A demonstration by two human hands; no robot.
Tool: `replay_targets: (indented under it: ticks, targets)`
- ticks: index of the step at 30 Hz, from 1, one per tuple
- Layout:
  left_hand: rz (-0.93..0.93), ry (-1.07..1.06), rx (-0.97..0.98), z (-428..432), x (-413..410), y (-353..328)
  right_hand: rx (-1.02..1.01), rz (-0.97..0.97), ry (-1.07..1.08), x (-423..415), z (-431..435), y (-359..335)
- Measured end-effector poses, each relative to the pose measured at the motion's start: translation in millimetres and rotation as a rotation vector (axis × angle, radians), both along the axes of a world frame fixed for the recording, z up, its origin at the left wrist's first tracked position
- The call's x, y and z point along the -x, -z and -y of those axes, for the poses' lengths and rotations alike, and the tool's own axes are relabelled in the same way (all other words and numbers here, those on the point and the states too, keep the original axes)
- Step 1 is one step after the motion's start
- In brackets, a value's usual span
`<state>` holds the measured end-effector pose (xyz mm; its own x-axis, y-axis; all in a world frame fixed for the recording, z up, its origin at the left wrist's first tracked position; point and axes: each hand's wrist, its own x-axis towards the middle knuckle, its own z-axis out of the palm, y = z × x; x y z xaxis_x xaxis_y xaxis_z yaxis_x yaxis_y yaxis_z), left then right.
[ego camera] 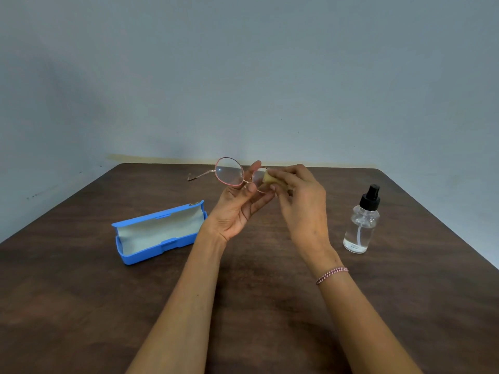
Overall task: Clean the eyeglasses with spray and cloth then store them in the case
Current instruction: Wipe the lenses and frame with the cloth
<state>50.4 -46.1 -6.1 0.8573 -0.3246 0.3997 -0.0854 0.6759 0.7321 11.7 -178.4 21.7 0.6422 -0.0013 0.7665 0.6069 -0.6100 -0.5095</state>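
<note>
Brown table is backing onto a grey wall. The left hand is pinching the eyeglasses near the bridge, above table centre; the right hand is gripping a yellow cloth against one lens. Open blue case is lying at 8 o'clock, spray bottle at 4 o'clock.

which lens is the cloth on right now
The lens nearer the spray bottle: the yellowish cloth in the right hand is pinched over it. The other lens, toward the case, is bare. The left hand holds the eyeglasses at the bridge.
</note>
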Motion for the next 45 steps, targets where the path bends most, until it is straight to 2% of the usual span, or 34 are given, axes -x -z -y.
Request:
replay_targets:
  ticks: [4,9,12,15,18,24,30,36,41,45]
  targets:
    - [-0.029,0.045,-0.070,3,2,-1,-0.088,0.025,0.022,3,-1,-3]
    - [0.009,-0.042,0.005,-7,0,-3,-0.036,0.009,-0.162,6,-7,-2]
    - [0.027,-0.042,0.043,-12,0,-4,0.090,0.063,-0.070,5,-6,0]
    - [0.016,0.002,0.010,-9,1,-3,0.050,0.062,0.013,4,-3,1]
    - [0.004,0.022,-0.051,-5,2,-2,0.003,0.063,0.001,4,-4,1]
    - [0.012,-0.024,-0.014,-12,1,-2,0.102,0.111,-0.148,3,-7,4]
    - [0.001,0.020,-0.079,-10,2,-3,0.096,0.120,-0.008,1,-2,3]
    - [-0.010,0.018,-0.143,-11,2,-2,0.186,0.174,-0.074,4,-5,3]
    - [-0.035,0.011,-0.169,-9,2,-2,0.201,0.126,0.042,4,2,0]
    - [-0.022,-0.006,-0.173,-10,2,-4,0.214,0.124,0.018,4,0,1]
